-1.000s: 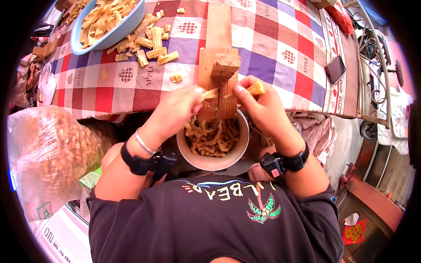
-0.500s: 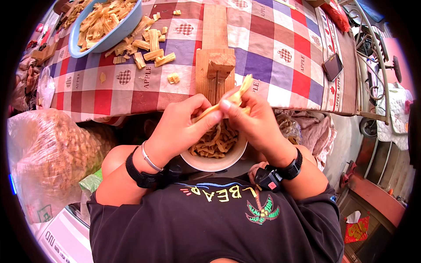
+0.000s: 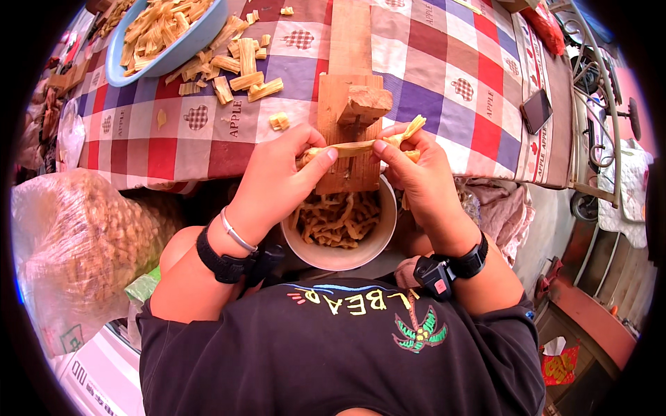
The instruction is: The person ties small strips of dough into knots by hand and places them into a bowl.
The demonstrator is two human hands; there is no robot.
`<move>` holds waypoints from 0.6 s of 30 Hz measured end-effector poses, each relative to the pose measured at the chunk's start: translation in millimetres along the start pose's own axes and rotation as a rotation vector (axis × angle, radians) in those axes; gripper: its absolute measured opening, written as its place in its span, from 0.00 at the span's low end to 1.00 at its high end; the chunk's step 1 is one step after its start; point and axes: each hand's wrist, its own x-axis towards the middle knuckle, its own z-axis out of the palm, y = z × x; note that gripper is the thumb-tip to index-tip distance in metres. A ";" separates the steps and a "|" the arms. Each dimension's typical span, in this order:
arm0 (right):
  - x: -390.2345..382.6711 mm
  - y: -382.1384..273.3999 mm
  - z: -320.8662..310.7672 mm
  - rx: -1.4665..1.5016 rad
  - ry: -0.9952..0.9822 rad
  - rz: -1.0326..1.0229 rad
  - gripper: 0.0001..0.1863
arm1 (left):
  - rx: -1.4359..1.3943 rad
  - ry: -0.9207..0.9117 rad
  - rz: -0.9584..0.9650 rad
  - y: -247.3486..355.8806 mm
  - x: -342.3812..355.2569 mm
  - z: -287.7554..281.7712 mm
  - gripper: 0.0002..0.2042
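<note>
A pale yellow, fibrous strip [image 3: 355,150] is stretched level between my two hands, just in front of a wooden stand with an upright block [image 3: 362,102]. My left hand [image 3: 288,159] pinches its left end between thumb and fingers. Near the other end, my right hand [image 3: 413,163] grips it, with a frayed tuft sticking up past the fingers. Below them, a white bowl [image 3: 340,266] holds many twisted brown strips [image 3: 338,225]. The wooden board overlaps the bowl's far rim.
A light blue basin [image 3: 119,59] heaped with yellow pieces stands at the far left. Cut chunks [image 3: 248,59] lie beside it on the checked tablecloth [image 3: 284,104]. A phone [image 3: 536,111] rests near the right edge. A large plastic bag [image 3: 83,243] bulges at my left.
Both hands have moved slightly away from me and apart, so the strip now lies level instead of slanting. More of the bowl shows. The view has shifted slightly.
</note>
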 end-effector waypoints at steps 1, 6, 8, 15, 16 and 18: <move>1.6 3.0 0.5 -0.093 0.021 -0.064 0.10 | 0.024 0.016 0.026 -0.7 2.1 1.8 0.14; 19.0 22.2 2.1 -0.461 0.067 -0.261 0.12 | 0.241 0.070 0.097 -11.5 11.8 16.1 0.12; 20.6 18.4 -3.4 -0.421 -0.019 -0.247 0.11 | 0.195 0.081 0.065 -5.7 11.6 12.1 0.12; -12.0 -40.6 -17.8 -0.228 -0.674 0.144 0.08 | -0.425 -0.131 -0.179 12.0 -11.8 -10.2 0.13; -15.5 -39.0 -15.8 -0.214 -0.711 0.146 0.09 | -0.440 -0.164 -0.179 14.0 -14.0 -8.7 0.12; -18.8 -35.3 -11.8 -0.145 -0.736 0.200 0.09 | -0.406 -0.176 -0.028 16.7 -18.8 -1.7 0.13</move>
